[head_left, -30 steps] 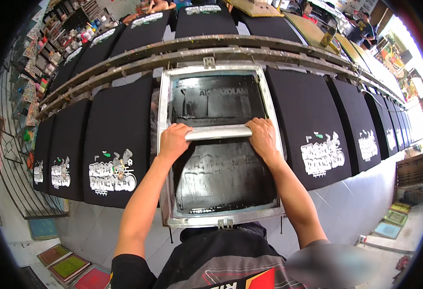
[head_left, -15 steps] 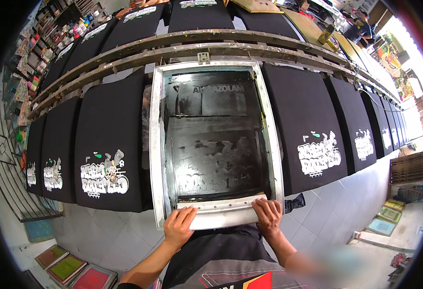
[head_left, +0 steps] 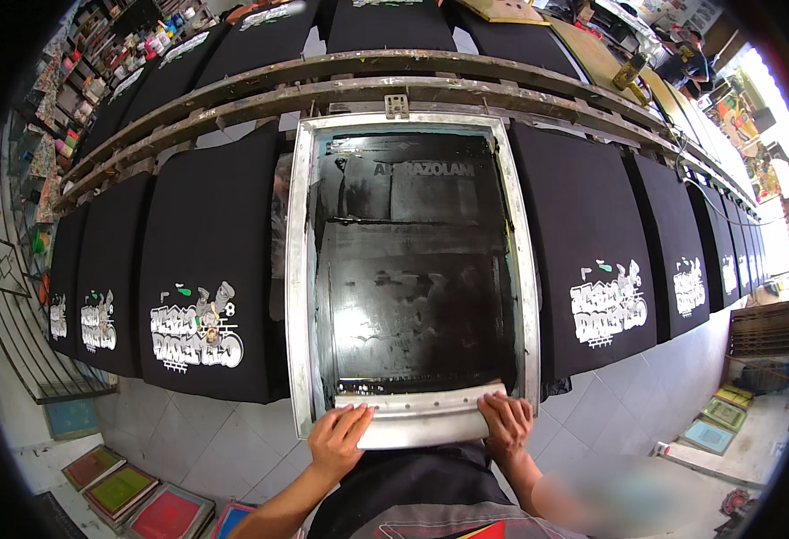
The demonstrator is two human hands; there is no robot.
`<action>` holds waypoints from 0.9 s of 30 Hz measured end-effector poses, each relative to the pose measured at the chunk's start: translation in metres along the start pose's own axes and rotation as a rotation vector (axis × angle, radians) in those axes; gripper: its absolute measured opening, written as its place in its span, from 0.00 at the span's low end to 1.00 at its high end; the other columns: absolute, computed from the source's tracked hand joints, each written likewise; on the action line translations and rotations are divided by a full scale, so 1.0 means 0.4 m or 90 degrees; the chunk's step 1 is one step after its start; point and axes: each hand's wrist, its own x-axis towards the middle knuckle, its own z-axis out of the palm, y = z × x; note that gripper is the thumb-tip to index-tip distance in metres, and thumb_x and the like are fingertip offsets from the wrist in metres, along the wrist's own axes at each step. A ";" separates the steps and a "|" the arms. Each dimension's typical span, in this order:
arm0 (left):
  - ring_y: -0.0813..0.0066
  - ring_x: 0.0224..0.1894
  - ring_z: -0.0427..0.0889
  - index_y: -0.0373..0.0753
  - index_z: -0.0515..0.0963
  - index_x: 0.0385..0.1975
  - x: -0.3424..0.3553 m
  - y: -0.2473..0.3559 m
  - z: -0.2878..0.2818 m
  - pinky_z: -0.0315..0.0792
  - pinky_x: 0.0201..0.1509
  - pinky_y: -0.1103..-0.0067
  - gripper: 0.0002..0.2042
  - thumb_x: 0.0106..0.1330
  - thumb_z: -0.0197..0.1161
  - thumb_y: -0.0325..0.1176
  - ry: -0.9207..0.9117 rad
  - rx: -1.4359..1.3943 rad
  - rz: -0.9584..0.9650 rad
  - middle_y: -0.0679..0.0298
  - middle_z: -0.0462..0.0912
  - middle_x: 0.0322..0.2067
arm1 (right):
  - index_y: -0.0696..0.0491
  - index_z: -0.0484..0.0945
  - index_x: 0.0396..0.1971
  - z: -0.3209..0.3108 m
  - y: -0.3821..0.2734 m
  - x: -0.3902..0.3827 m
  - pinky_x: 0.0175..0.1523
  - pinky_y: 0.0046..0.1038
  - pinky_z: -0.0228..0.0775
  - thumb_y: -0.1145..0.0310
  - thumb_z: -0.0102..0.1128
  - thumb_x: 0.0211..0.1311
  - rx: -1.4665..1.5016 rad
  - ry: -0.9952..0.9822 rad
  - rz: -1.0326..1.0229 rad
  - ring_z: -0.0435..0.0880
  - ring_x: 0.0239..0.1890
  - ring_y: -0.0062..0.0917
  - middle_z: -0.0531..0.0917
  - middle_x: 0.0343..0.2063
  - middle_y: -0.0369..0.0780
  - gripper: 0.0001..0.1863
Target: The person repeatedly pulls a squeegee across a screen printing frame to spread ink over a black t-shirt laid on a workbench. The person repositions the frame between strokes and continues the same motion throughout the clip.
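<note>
A screen-printing frame (head_left: 524, 225) with pale metal sides lies in front of me, its dark mesh (head_left: 412, 296) wet and shiny. Across its near end lies a long squeegee (head_left: 430, 402) with a pale, riveted holder. My left hand (head_left: 339, 440) grips the squeegee's left end, fingers over the top. The right end is held by my right hand (head_left: 507, 428) the same way. A line of black ink (head_left: 403, 386) runs along the far side of the squeegee. Whatever lies under the frame is hidden.
Black shirts (head_left: 210, 207) with white graphic prints lie in a row on both sides. Beyond the frame run wooden rails (head_left: 268, 101) with a metal hinge bracket (head_left: 396, 106). Coloured screens (head_left: 170, 516) rest at lower left. Another person (head_left: 686, 65) is at far right.
The squeegee and both hands have come slightly nearer to me. Pale lettering visible through the lower mesh has turned mostly dark. My view has shifted a little.
</note>
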 end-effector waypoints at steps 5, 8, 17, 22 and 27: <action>0.61 0.46 0.91 0.41 0.94 0.51 0.147 -0.117 0.096 0.87 0.50 0.71 0.21 0.56 0.70 0.19 0.056 0.031 0.023 0.65 0.94 0.48 | 0.56 0.92 0.46 0.108 0.092 0.191 0.58 0.42 0.77 0.76 0.65 0.55 0.017 0.086 -0.065 0.92 0.53 0.39 0.93 0.46 0.43 0.18; 0.62 0.49 0.91 0.42 0.93 0.52 0.266 -0.194 0.138 0.86 0.53 0.69 0.23 0.55 0.70 0.17 0.072 0.037 0.041 0.65 0.94 0.51 | 0.57 0.91 0.46 0.157 0.150 0.327 0.58 0.43 0.77 0.79 0.63 0.54 0.014 0.125 -0.099 0.90 0.50 0.40 0.92 0.45 0.44 0.18; 0.48 0.48 0.92 0.47 0.95 0.42 0.723 -0.306 -0.034 0.87 0.52 0.57 0.16 0.51 0.77 0.34 -0.366 -0.020 -0.149 0.54 0.95 0.43 | 0.50 0.91 0.41 0.005 0.228 0.767 0.61 0.45 0.79 0.63 0.84 0.52 -0.119 -0.299 -0.102 0.92 0.49 0.44 0.93 0.41 0.46 0.17; 0.51 0.50 0.89 0.48 0.95 0.46 0.416 -0.168 -0.106 0.86 0.53 0.61 0.18 0.52 0.78 0.33 -0.280 -0.038 -0.082 0.56 0.93 0.44 | 0.49 0.89 0.40 -0.112 0.110 0.457 0.63 0.45 0.75 0.71 0.76 0.51 -0.056 -0.177 -0.157 0.90 0.49 0.40 0.89 0.39 0.41 0.14; 0.59 0.50 0.87 0.46 0.92 0.54 0.017 0.009 -0.090 0.85 0.53 0.65 0.31 0.42 0.75 0.22 -0.117 -0.077 -0.015 0.68 0.91 0.50 | 0.49 0.91 0.49 -0.118 0.012 0.076 0.73 0.47 0.70 0.74 0.66 0.58 -0.023 -0.111 -0.099 0.87 0.51 0.31 0.88 0.45 0.36 0.17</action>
